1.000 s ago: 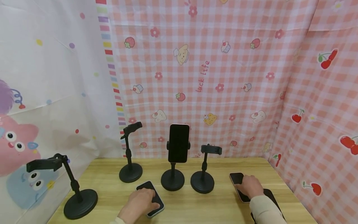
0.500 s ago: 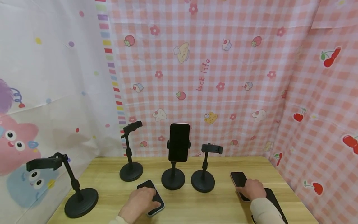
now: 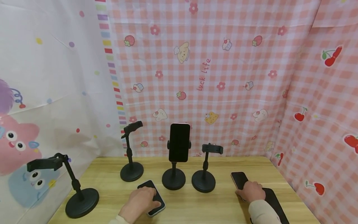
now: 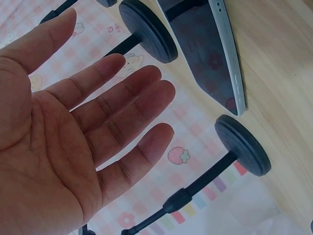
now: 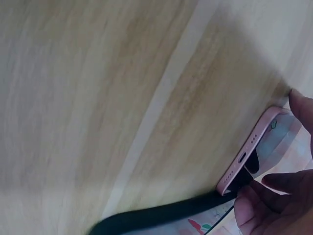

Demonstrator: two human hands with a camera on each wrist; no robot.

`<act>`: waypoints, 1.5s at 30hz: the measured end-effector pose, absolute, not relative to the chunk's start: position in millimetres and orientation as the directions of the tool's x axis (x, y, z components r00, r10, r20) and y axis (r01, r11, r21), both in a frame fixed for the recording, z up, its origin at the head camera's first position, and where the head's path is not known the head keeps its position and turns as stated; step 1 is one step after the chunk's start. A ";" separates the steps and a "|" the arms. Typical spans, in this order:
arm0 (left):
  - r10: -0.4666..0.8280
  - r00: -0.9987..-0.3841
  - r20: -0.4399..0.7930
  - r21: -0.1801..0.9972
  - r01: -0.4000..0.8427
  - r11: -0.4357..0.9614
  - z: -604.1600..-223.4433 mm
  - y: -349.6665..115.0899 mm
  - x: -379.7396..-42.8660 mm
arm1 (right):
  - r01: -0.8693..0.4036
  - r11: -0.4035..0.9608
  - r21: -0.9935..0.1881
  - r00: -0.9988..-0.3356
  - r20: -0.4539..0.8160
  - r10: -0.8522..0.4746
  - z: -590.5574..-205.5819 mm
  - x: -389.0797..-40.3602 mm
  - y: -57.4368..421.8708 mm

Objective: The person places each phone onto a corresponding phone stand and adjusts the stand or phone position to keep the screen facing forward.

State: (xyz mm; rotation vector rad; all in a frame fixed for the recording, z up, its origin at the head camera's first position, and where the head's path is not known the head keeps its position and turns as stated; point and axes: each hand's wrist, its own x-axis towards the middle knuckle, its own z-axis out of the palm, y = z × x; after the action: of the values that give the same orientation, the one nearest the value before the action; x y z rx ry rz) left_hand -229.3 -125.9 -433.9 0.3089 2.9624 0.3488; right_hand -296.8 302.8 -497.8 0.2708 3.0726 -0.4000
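Note:
My left hand [image 3: 139, 202] hovers over a dark-screened smartphone [image 3: 159, 199] lying on the table, its fingers spread and apart from the phone in the left wrist view. On the right, my right hand [image 3: 252, 192] grips a pink-edged smartphone [image 3: 238, 179] by its near end, thumb at one long edge and curled fingers at the other. That phone lies flat; in the right wrist view its pink end [image 5: 243, 156] with the charging port shows. Just beside this hand lies a larger black flat item [image 3: 275, 203], partly covered by the sleeve.
A phone stand [image 3: 173, 179] at the middle holds an upright smartphone [image 3: 179, 142]. One phone stand [image 3: 203, 181] is to its right, another phone stand [image 3: 131, 171] at the back left, and a third bent-neck stand [image 3: 82, 203] at the left. Printed cloth [image 3: 223, 102] hangs behind the table.
My right hand has slid slightly nearer along the pink-edged smartphone, uncovering more of its far end. The left hand stays over its phone. The head view has shifted slightly.

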 end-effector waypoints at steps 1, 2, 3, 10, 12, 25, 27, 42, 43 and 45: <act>0.220 -0.968 -0.118 0.244 0.186 0.952 -434.0 -125.7 -229.4 | 0.181 0.951 -0.250 -0.983 -0.055 0.173 -498.5 -296.9 302.4; 0.221 -0.968 -0.118 0.245 0.187 0.951 -433.9 -125.5 -229.5 | 0.187 0.950 -0.250 -0.982 -0.056 0.178 -499.4 -297.1 302.1; 0.221 -0.968 -0.117 0.246 0.187 0.951 -433.8 -125.3 -229.5 | 0.191 0.950 -0.248 -0.982 -0.056 0.182 -500.3 -297.3 301.9; 0.224 -0.967 -0.118 0.246 0.190 0.950 -433.3 -124.5 -229.9 | 0.204 0.945 -0.257 -0.979 -0.046 0.199 -505.1 -298.6 300.6; 0.225 -0.967 -0.121 0.244 0.191 0.951 -433.2 -124.0 -229.7 | 0.204 0.942 -0.266 -0.979 -0.051 0.198 -504.4 -298.6 299.8; 0.222 -0.966 -0.133 0.245 0.185 0.952 -432.7 -122.1 -228.9 | 0.291 0.910 -0.296 -0.954 -0.160 0.252 -495.8 -295.1 291.8; 0.223 -0.965 -0.136 0.246 0.185 0.951 -432.6 -122.0 -228.7 | 0.307 0.905 -0.293 -0.948 -0.179 0.263 -493.9 -294.4 289.1; 0.245 -0.963 -0.113 0.233 0.214 0.949 -435.1 -122.2 -230.6 | 0.367 0.877 -0.309 -0.925 -0.226 0.307 -492.8 -294.5 285.0; 0.245 -0.963 -0.115 0.235 0.213 0.948 -435.2 -122.2 -230.8 | 0.368 0.878 -0.307 -0.923 -0.232 0.307 -492.3 -294.3 285.1; 0.246 -0.961 -0.124 0.239 0.211 0.948 -435.6 -122.2 -231.5 | 0.364 0.883 -0.296 -0.923 -0.238 0.301 -491.2 -293.6 285.1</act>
State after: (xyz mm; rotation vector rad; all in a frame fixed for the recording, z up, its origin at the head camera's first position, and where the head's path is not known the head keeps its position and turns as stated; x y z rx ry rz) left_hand -231.5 -122.2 -435.6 0.3479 2.9494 0.3379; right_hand -293.6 285.1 -491.2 0.5112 2.8667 -0.5036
